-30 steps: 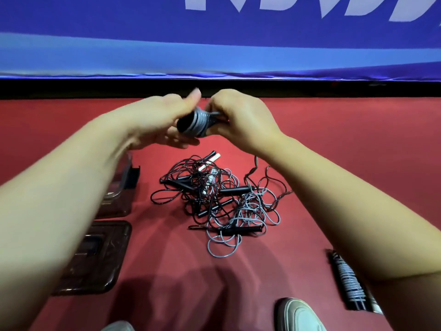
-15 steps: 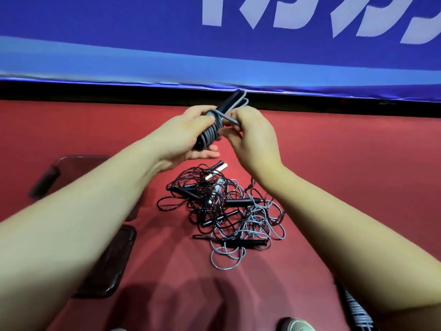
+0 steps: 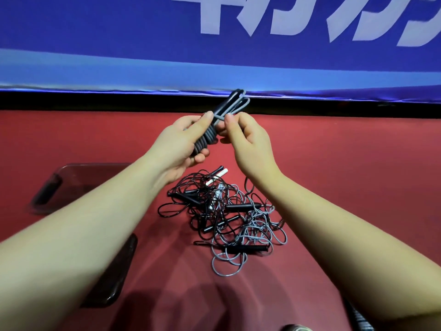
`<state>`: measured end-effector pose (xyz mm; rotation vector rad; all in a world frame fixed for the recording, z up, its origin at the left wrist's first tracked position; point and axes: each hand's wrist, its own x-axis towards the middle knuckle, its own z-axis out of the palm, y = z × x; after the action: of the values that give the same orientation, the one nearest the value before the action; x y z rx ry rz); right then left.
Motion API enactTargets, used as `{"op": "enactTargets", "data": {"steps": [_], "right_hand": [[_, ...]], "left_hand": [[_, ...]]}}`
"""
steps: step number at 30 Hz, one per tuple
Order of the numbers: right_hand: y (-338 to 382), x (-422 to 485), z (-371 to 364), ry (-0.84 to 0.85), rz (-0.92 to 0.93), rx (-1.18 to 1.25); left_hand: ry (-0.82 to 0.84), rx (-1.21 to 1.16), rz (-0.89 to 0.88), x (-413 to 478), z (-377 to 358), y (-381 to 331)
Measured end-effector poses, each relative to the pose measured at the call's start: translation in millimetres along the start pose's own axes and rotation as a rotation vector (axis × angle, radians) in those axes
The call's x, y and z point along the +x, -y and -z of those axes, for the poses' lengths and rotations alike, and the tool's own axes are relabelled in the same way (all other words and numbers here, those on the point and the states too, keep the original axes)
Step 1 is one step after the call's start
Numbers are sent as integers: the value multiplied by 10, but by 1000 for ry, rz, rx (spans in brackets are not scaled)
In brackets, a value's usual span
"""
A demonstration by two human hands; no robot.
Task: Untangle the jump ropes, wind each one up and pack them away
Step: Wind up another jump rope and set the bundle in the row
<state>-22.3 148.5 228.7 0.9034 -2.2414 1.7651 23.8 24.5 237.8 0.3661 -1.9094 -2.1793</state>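
One wound rope [image 3: 207, 137] sits at 12 o'clock beyond the tangle [image 3: 226, 218]: your left hand [image 3: 181, 144] grips it, your right hand [image 3: 248, 139] pinches the tail [image 3: 218, 117]; slacken, and turns may spring loose.

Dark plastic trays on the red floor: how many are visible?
2. The first tray lies at far left, beyond the left forearm; the second tray lies nearer, partly covered by that forearm. More may be hidden.

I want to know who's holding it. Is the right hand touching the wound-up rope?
Touching. The head view shows the right hand pinching a grey strand of the wound-up rope, which the left hand grips.
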Motion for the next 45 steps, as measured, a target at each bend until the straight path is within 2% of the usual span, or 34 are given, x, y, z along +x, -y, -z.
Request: {"op": "enactTargets", "data": {"steps": [3,8,9,12,16,19,22,24,27,29,31,34,35,36,37,38,39,40,41,42,44,45], "right_hand": [[14,31,103,105,-36,85],[-146,67,262,371,-227,333],[-180,75,296,391,-214,304],[-265,112,404,330,-56,-22],[-352,155,535,293,5,-170],[-408,112,561,498,8,-207],[-380,80,597,746,-39,-193],[-372,73,630,881,-71,-256],[-368,71,626,992,20,-459],[-398,53,555,962,143,-603],[-482,50,543,874,233,-632],[-493,81,526,816,88,-527],[-567,121,495,736,91,-484],[-601,148,443,492,97,-520],[-599,134,460,190,94,-657],[-531,135,481,-1,72,-764],[-495,148,523,194,71,-827],[-445,212,563,541,108,-826],[-316,249,637,813,65,-837],[-218,257,709,888,43,-894],[-132,284,769,820,52,-987],[-75,281,789,788,72,-995]], "left_hand": [[24,-88,-5,11,-17,-70],[30,-215,42,-2,55,-72],[39,-246,70,-12,58,-58],[80,-308,119,-20,41,-43],[212,-320,133,-58,26,-52],[387,-266,91,-94,48,-56],[606,-58,-3,-150,59,-70],[617,89,-1,-203,26,-62],[510,142,-17,-215,-69,-39],[431,120,-65,-186,-110,-23],[401,79,-65,-170,-99,-10],[449,40,3,-181,-55,40],[477,43,24,-185,-42,63],[512,52,45,-193,-34,78],[556,71,70,-203,-30,90],[599,117,93,-223,-36,84],[630,216,104,-242,-55,74],[643,384,91,-268,-82,49],[637,609,50,-281,-118,33],[610,838,-8,-275,-157,37],[478,1172,-117,-211,-208,106],[401,1242,-127,-176,-215,152]]}}
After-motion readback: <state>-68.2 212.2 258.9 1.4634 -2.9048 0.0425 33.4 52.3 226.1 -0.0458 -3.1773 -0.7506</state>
